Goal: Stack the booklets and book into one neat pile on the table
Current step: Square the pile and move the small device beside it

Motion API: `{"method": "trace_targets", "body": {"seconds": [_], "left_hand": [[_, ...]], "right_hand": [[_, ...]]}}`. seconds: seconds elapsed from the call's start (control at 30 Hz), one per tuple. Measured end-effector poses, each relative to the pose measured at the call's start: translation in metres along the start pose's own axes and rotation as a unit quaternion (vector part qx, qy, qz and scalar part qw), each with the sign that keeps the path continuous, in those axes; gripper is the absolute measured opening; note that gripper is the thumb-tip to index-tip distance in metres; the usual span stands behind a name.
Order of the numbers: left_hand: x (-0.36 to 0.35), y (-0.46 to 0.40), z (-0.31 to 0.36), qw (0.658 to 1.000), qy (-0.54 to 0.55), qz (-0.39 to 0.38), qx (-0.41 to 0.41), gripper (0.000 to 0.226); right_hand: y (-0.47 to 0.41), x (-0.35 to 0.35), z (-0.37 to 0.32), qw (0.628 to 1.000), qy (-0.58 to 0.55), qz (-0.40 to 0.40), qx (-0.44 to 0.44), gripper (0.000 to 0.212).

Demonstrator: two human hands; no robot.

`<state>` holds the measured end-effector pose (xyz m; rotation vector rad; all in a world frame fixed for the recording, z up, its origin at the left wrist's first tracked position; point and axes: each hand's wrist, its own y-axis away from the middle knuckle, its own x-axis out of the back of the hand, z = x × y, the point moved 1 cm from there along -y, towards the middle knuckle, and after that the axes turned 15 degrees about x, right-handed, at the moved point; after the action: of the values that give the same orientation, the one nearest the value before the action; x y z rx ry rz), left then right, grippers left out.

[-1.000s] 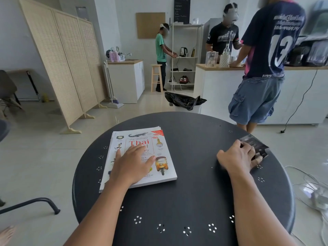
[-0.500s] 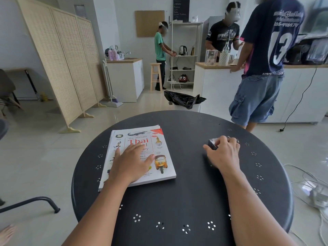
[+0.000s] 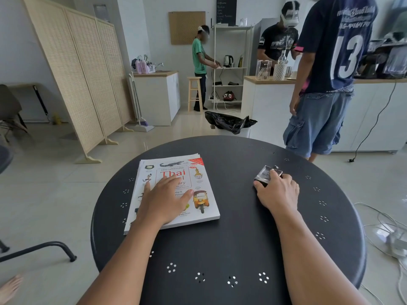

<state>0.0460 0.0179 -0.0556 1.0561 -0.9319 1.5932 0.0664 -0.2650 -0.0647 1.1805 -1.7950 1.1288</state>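
A white Thai dictionary book [image 3: 199,195] lies on the left half of the round black table [image 3: 229,243], with thin booklets [image 3: 141,172] peeking out beneath its left and far edges. My left hand [image 3: 164,200] rests flat on the book's cover, fingers spread. A small dark glossy booklet [image 3: 265,173] sits right of centre, its far end raised off the table. My right hand [image 3: 278,192] covers its near part and grips it.
A person in a dark numbered shirt [image 3: 326,80] stands close behind the table's far right edge. A black bin bag [image 3: 229,123] sits beyond the far edge. Cables [image 3: 387,227] lie on the floor at right. A chair leg [image 3: 44,248] is at left.
My right hand has slid the small dark booklet leftward from the table's right edge toward the centre and lifted its far end. My left hand stays on the book.
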Motion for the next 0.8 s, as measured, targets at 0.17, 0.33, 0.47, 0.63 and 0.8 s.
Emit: {"method": "trace_targets", "body": {"seconds": [0.17,0.33,0.47,0.63,0.8], "left_hand": [[-0.001,-0.001,0.0,1.0,-0.002,0.003,-0.001,0.069],[-0.001,-0.002,0.0,1.0,-0.006,0.002,-0.002,0.069],[-0.001,-0.002,-0.001,1.0,-0.006,0.003,-0.002,0.069],[0.0,-0.001,0.0,1.0,-0.007,0.002,-0.001,0.069],[0.0,-0.001,0.0,1.0,-0.004,0.003,-0.001,0.07]], "right_hand": [[0.002,0.01,-0.008,0.996,-0.075,-0.008,0.053,0.04],[0.005,0.008,-0.016,0.994,-0.107,-0.005,0.032,0.051],[0.004,0.007,-0.018,0.996,-0.08,0.029,0.031,0.05],[0.005,0.004,-0.032,0.988,-0.145,0.036,0.037,0.048],[0.016,-0.006,-0.058,0.976,-0.205,0.004,0.066,0.062]]}}
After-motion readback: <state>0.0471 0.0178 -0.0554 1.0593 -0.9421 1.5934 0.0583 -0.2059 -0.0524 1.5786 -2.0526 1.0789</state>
